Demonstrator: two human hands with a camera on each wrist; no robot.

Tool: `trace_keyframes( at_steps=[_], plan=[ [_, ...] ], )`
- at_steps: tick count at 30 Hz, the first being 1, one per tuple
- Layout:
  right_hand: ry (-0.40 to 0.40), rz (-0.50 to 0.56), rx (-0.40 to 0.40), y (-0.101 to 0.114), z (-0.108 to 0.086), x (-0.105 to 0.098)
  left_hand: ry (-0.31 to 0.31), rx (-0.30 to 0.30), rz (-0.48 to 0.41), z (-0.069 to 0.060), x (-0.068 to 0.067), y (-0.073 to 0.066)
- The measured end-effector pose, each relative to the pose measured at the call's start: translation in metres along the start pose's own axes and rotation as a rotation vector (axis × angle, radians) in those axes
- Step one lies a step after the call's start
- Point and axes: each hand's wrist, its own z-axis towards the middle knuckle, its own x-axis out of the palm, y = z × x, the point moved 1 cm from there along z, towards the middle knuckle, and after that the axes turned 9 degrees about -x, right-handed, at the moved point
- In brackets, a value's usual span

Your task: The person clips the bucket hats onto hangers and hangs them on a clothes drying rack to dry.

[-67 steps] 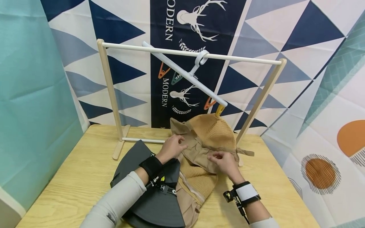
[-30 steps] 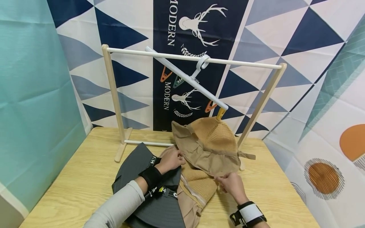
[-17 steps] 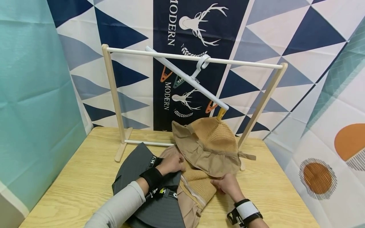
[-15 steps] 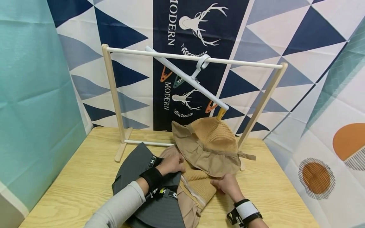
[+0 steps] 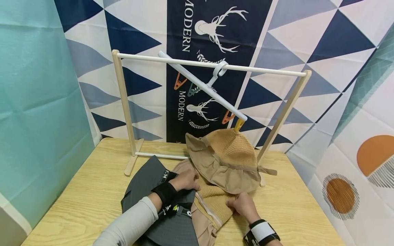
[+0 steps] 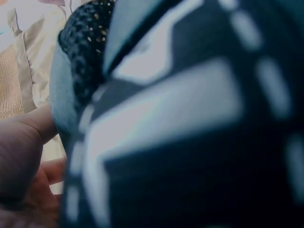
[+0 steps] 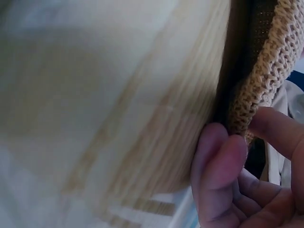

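Observation:
A tan ribbed sun hat (image 5: 229,147) with a ruffled brim hangs at the back, its crown gripped by a yellow clip (image 5: 238,124). Below it on the table lies a second tan knit hat (image 5: 212,198), partly covered by a dark grey hat (image 5: 144,181). My right hand (image 5: 244,206) pinches the knit edge of the lying hat between thumb and fingers, as the right wrist view shows. My left hand (image 5: 184,180) is over the border of grey and tan hats, fingers bent. In the left wrist view, grey fabric hides its fingertips.
A wooden rack with a white top rail (image 5: 184,62) carries a pale hanger (image 5: 203,85), which slants toward me. Orange clips (image 5: 180,82) and a green clip (image 5: 193,89) hang from it. The rack's right post (image 5: 284,114) stands beside the hanging hat.
Both hands have left the hanging hat's brim and come down to the lying hats. The right hand now pinches the lower tan hat's edge. The hanging hat's brim has spread flatter.

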Motion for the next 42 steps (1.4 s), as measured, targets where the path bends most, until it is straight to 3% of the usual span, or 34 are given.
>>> trace_keyframes(
  at_steps=[8, 15, 24, 32, 42],
  plan=[
    [0.028, -0.004, -0.026, 0.000, 0.003, 0.008, -0.020, -0.005, 0.008, -0.001, -0.003, 0.006],
    [0.023, 0.003, 0.002, -0.009, -0.008, 0.006, -0.016, 0.037, 0.048, -0.004, 0.008, 0.001],
    [0.026, 0.072, -0.035, -0.011, -0.011, 0.006, -0.007, -0.010, 0.055, -0.010, 0.013, -0.001],
    [0.007, 0.127, -0.018, -0.009, -0.004, 0.007, -0.034, 0.017, 0.061, -0.008, 0.007, -0.002],
    [0.016, 0.113, 0.016, -0.006, -0.004, 0.010, 0.005, -0.005, 0.079, -0.006, 0.001, -0.001]
  ],
)
